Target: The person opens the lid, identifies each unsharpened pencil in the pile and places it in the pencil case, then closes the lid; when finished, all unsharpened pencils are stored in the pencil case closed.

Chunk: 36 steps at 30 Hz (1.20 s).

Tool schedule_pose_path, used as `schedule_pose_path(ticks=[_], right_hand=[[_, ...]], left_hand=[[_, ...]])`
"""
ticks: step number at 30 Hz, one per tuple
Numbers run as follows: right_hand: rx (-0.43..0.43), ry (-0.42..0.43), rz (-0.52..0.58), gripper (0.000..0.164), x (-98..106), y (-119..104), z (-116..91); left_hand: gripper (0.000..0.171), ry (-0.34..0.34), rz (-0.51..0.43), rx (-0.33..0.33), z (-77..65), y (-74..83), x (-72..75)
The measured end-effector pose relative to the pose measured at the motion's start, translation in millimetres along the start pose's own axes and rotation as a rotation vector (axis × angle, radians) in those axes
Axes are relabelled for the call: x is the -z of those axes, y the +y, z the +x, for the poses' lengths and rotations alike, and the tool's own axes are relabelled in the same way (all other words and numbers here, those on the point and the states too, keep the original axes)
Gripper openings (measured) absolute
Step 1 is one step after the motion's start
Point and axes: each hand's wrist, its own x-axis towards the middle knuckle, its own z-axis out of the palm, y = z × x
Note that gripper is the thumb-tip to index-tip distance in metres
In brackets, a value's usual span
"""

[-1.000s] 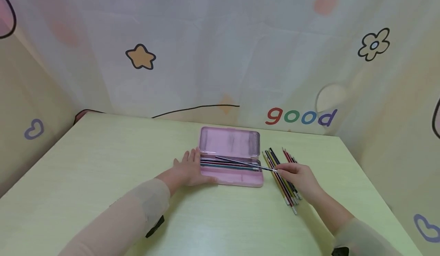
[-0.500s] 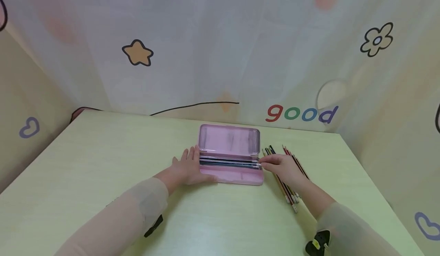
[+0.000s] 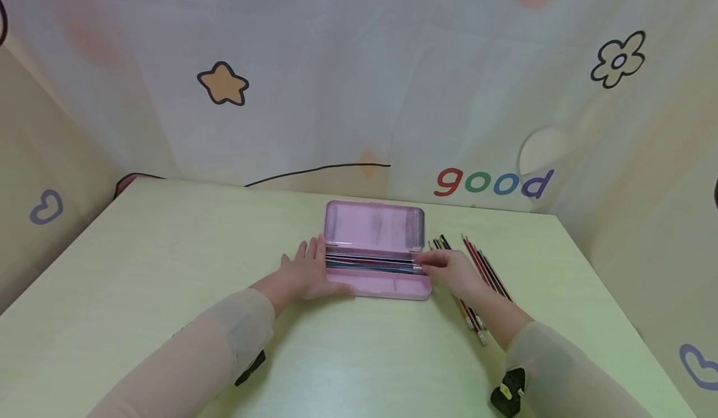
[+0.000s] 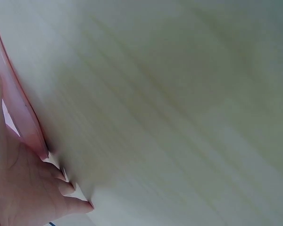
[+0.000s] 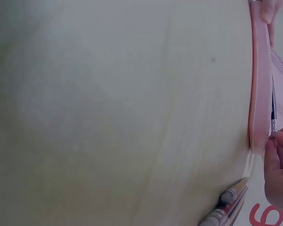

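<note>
A pink pencil case [image 3: 373, 286] lies on the table with its lid [image 3: 374, 225] tilted back. Several dark pencils [image 3: 367, 264] lie lengthwise inside it. My left hand [image 3: 307, 278] rests against the case's left end, fingers straight, thumb along the front edge; the left wrist view has the left palm [image 4: 28, 188] beside the pink wall. At the opposite end, my right hand [image 3: 455, 273] pinches the eraser end of a pencil [image 5: 274, 115] between thumb and fingertips, low in the case. Its far end cannot be told apart from the other pencils.
To the right of the case lie loose pencils in two groups, red and dark pencils [image 3: 487, 268] and a mixed bunch [image 3: 473, 323]; my right forearm partly covers them. Behind the pale table [image 3: 185, 243] hangs a printed curtain [image 3: 314, 94].
My right hand has moved left and lowered the pencil, slanted over the case a second ago, in line with the others. The left hand stays against the case.
</note>
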Motion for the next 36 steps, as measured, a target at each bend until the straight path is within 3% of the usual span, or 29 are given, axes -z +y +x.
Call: schedule_pose_path(ticks=[21, 29, 36], right_hand=[[-0.078, 0.032, 0.059, 0.022, 1.2, -6.1, -11.1], [-0.069, 0.065, 0.084, 0.030, 8.6, 0.3, -26.5], [-0.116, 0.119, 0.101, 0.039, 18.7, 5.7, -46.5]], left_hand=[[0.123, -0.006, -0.006, 0.001, -1.9, 1.1, 1.2], [0.122, -0.006, -0.002, 0.003, -1.8, 0.5, 1.0], [0.123, 0.002, -0.021, 0.000, -1.2, -0.8, -0.6]])
